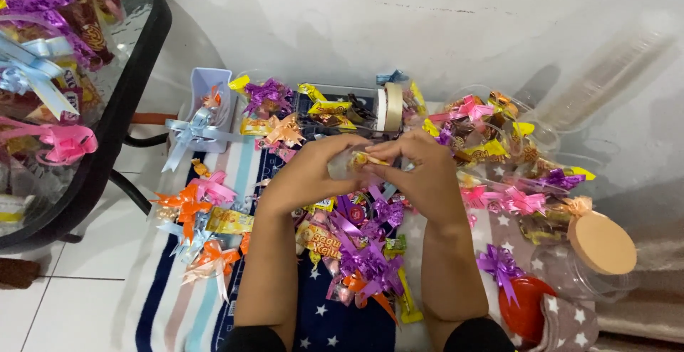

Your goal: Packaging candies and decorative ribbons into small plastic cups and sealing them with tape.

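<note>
A small clear candy packet is pinched between left hand and right hand; ribboned packets cover the striped mat; jar beside.

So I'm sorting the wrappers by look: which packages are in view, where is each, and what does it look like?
Small clear packet: between the left hand and right hand, yellow and orange inside.
Yellow snack wrapper: on the mat below the hands, red lettering.
Yellow candy wrapper: above the hands, in the pile by the wall.
Brown snack packs: on the glass table, top left.
</note>
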